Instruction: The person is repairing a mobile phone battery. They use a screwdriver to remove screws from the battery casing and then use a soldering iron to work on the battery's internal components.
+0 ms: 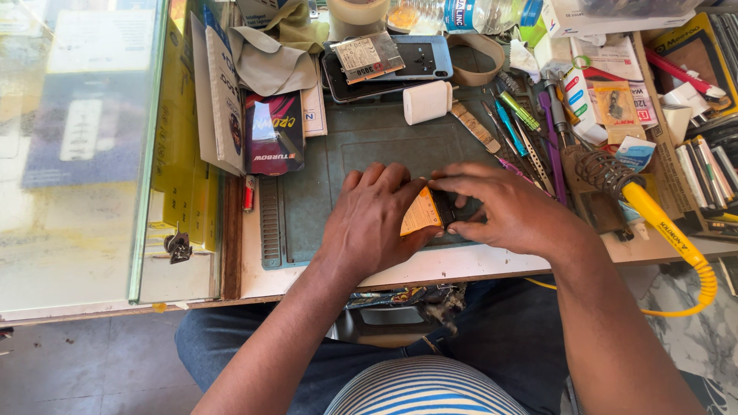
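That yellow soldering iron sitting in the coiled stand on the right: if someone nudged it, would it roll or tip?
The soldering iron probably wouldn't roll: its tip sits inside the coiled stand. Its long handle overhangs the bench edge, so a knock might lever it out. The curly yellow cord hanging below could tug it.

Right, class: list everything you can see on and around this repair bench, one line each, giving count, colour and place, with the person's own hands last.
Orange and black flat pack: one, between both hands.
Work mat: one, grey-green, bench centre.
White block: one, top of mat.
Phone: one, dark, behind mat, a small grey pack lying on it.
Soldering iron: one, yellow handle, right, in coiled stand.
Hand tools: several, mixed colours, right of mat.
Tape roll: one, pale, top.
Glass counter: one, left.
Left hand: holds the pack's orange end.
Right hand: grips its black end.
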